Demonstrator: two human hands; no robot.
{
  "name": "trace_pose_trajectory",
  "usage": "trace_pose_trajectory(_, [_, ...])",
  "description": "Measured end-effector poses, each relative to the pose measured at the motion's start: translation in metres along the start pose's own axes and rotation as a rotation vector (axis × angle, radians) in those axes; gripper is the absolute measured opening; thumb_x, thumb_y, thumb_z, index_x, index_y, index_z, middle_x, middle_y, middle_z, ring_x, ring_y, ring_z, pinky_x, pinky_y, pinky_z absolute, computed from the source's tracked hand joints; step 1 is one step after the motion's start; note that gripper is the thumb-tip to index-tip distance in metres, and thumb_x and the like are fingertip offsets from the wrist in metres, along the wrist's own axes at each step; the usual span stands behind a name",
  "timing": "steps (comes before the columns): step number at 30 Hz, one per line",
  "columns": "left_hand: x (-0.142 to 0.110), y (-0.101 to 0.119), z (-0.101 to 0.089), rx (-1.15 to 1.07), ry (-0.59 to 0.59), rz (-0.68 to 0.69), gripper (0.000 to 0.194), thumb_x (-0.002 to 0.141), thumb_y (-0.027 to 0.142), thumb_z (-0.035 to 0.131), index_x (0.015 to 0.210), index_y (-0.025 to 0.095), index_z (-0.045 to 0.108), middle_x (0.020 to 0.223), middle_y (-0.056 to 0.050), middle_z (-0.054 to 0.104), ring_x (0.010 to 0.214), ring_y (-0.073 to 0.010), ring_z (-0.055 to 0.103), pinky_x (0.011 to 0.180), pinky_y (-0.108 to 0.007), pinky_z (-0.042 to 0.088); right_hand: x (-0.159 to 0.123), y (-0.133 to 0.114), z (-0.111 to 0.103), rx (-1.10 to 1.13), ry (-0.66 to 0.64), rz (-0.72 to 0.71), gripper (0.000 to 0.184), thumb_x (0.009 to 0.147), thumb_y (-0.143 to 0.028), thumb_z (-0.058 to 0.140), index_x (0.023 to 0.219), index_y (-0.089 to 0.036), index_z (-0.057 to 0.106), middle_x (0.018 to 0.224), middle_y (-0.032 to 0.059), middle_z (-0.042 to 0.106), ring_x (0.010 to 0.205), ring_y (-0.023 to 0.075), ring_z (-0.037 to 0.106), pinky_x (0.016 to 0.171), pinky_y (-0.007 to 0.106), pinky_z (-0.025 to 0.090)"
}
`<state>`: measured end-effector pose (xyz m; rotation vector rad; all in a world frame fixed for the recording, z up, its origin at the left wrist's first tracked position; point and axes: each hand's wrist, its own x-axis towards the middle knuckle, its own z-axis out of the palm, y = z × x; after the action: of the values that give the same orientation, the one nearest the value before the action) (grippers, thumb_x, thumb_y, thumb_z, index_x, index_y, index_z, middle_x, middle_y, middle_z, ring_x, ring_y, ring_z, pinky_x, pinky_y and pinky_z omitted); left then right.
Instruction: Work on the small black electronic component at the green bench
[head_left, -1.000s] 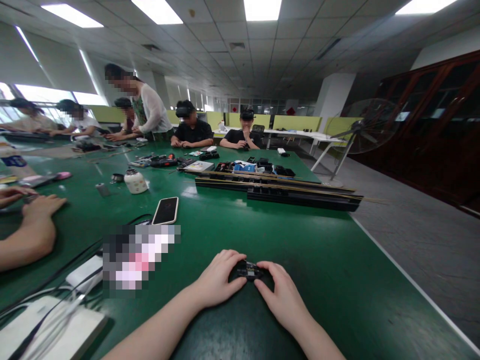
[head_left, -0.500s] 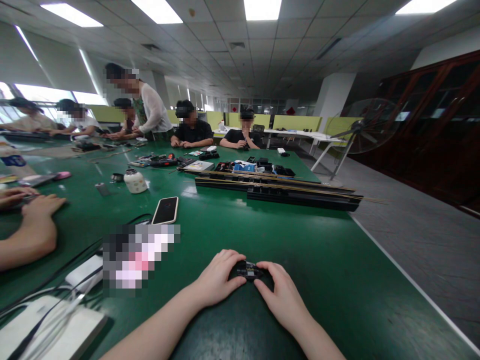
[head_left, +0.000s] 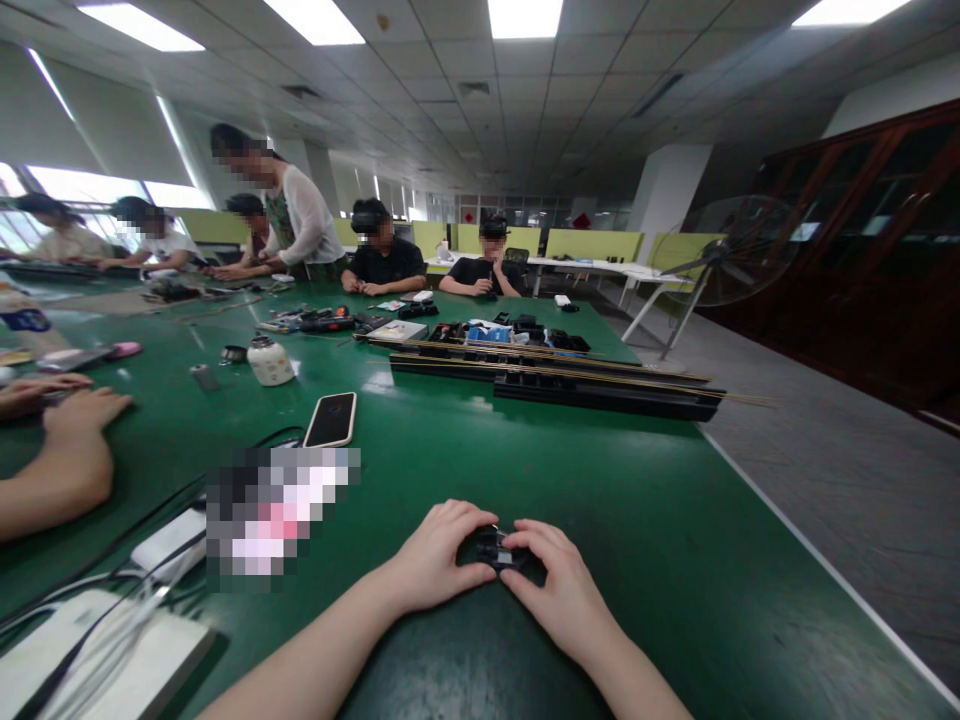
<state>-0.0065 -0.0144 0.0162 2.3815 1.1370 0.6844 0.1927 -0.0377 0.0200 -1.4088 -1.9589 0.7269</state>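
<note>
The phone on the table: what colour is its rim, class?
The phone has a cream rim, seen best in the head view.

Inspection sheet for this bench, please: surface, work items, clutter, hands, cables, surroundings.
Surface: glossy green tabletop; damage: nothing seen.
Work items: small black part between both hands; details too small to tell.
Clutter: dark-screened phone in pale case, white patterned jar, long black rails with thin brass-coloured rods across them; one patch pixelated, contents unclear.
Hands: bare left hand and bare right hand grip the part from opposite sides.
Cables: black and white cables crossing a flat white box, left of the left arm.
Surroundings: several people around; large floor fan beyond the table.
</note>
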Motion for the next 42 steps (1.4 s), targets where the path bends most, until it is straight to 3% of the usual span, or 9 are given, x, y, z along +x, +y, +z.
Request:
trace_pose_trajectory(28, [0.0001,0.0015,0.0002,0.008,0.020,-0.008,0.038,0.076,0.026,0.066,0.111,0.024,0.052,0.106,-0.003,0.059,0.100,-0.0213,0.051,0.087,-0.034,0.039,0.0007,0.0009,-0.0003,0.015,-0.009,-0.043,0.016,0.075,-0.024,0.059,0.091,-0.025,0.064,0.110,0.0054,0.064,0.109,0.0230,0.053,0.097,0.041,0.037])
trace_pose_trajectory(42, [0.0000,0.0000,0.0015,-0.013,0.030,-0.038,0.040,0.076,0.024,0.066,0.113,0.024,0.050,0.107,-0.004,0.058,0.101,-0.0230,0.050,0.089,-0.037,0.040,0.0026,0.0047,0.0011,0.203,0.132,0.074,0.017,0.075,-0.028,0.057,0.091,-0.023,0.063,0.095,0.0037,0.067,0.093,0.0219,0.060,0.086,0.035,0.045])
